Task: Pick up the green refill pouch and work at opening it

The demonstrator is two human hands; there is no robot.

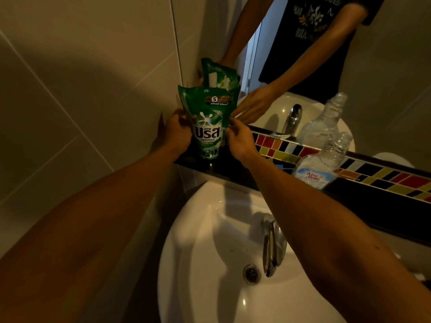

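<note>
A green detergent refill pouch (pixel 208 122) with white lettering stands upright on the dark ledge (pixel 224 167) in the corner against the mirror. My left hand (pixel 176 131) grips its left edge with curled fingers. My right hand (pixel 238 139) pinches its right edge. The pouch's reflection shows behind it in the mirror (pixel 384 73), along with the reflected arms.
A clear plastic bottle (pixel 320 159) with a blue and pink label stands on the ledge to the right. Below is a white sink (pixel 198 229) with a chrome tap (pixel 271 248) and drain (pixel 251 273). A coloured mosaic tile strip (pixel 373 176) runs under the mirror. A beige tiled wall is at left.
</note>
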